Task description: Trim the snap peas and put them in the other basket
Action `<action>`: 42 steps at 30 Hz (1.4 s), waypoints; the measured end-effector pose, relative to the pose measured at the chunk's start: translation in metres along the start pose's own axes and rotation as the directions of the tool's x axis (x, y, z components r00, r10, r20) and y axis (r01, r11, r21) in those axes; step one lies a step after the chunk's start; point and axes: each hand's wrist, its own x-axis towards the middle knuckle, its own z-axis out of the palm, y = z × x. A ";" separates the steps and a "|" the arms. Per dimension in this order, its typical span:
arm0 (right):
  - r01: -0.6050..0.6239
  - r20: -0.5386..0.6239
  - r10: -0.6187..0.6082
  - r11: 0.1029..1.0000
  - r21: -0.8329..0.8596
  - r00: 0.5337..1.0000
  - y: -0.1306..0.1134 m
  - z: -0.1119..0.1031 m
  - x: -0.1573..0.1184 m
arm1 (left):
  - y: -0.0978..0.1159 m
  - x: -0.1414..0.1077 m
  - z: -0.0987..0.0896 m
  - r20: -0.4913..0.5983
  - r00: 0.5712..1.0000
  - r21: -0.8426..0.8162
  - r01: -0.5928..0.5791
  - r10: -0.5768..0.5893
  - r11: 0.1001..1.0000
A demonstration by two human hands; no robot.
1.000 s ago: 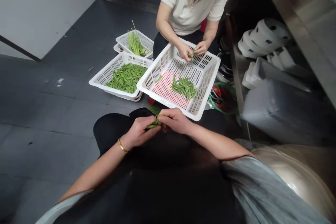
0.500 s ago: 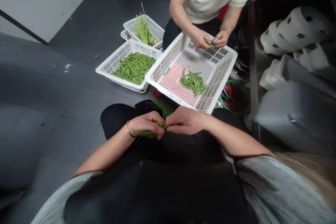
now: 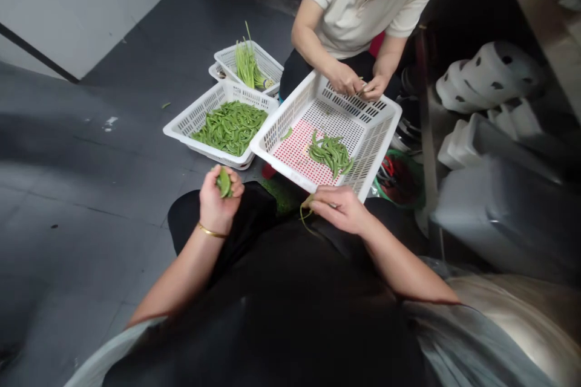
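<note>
My left hand [image 3: 221, 196], with a gold bangle on the wrist, is closed around several green pea pods [image 3: 224, 182], held up over my left knee. My right hand [image 3: 338, 208] pinches a thin, stringy green strip [image 3: 307, 210], which dangles from the fingertips just in front of the large basket's near corner. That white basket [image 3: 290, 172] has a small heap of pea pods [image 3: 330, 153] on its perforated bottom. To its left, a second white basket [image 3: 180, 129] holds a big pile of pods [image 3: 231, 127].
Opposite me sits a person in a white shirt [image 3: 345, 18], both hands [image 3: 356, 81] together over the large basket's far rim. Behind the pod basket, another basket [image 3: 267, 60] holds long green stalks [image 3: 246, 65]. White containers [image 3: 476, 81] and a grey bin [image 3: 472, 205] line the right side.
My hands have come apart. The left has moved left and up with the pods, while the right has shifted slightly right, now trailing a stringy strip.
</note>
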 end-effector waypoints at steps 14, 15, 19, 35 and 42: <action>-0.781 -0.046 0.803 0.563 -0.268 0.595 0.176 -0.044 0.060 | -0.006 -0.013 0.016 0.262 0.923 0.337 0.187 -0.283 0.923; -0.789 -0.054 0.797 0.583 -0.194 0.602 0.176 -0.048 0.060 | -0.006 -0.014 0.016 0.253 0.926 0.370 0.175 -0.280 0.912; -0.751 -0.063 0.749 0.658 -0.051 0.660 0.146 -0.065 0.050 | -0.011 -0.017 0.020 0.210 0.953 0.520 0.080 -0.218 0.850; 0.076 -0.003 -0.078 0.976 -0.203 0.997 -0.013 0.020 0.017 | -0.021 -0.049 0.022 0.213 0.976 0.377 -0.045 -0.039 0.925; 0.246 0.256 -0.284 0.954 0.171 0.924 -0.030 0.025 0.017 | -0.015 -0.058 0.020 0.354 0.873 0.580 0.076 -0.335 0.811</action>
